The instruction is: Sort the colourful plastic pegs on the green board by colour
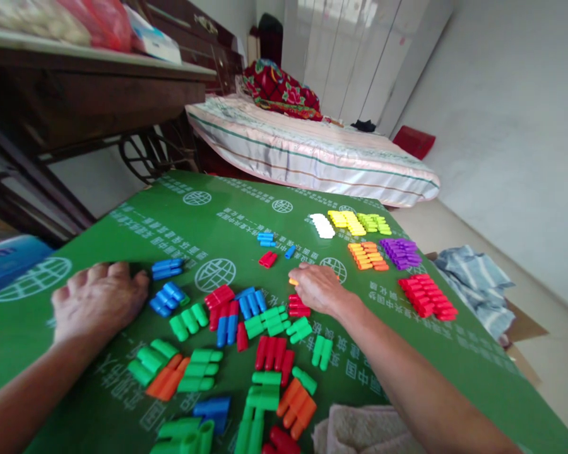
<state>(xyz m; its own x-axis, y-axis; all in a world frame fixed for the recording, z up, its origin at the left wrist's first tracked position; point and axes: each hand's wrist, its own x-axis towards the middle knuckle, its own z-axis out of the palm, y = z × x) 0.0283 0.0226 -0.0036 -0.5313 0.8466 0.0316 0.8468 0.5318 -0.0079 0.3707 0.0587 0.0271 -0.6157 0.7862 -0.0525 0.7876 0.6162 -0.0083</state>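
Observation:
My left hand [97,299] lies palm down on the green board at the left, its fingers apart and nothing held. Over the middle of the board, my right hand [315,287] is closed on an orange piece [293,281], whose end pokes out at the fingertips. Just below that hand are red pieces [299,306]. Between the forearms lie scattered green pieces [267,323], blue pieces [250,302] and orange pieces [296,407]. Farther back, red pieces [267,259] and a blue piece [290,252] rest near the right hand.
Grouped rows of white [322,226], yellow [347,222], orange [368,256], purple [400,253] and red pieces [427,296] lie at the right. A folded cloth [364,430] sits at the front edge, a blue box [12,261] at far left. Behind is a bed [312,151].

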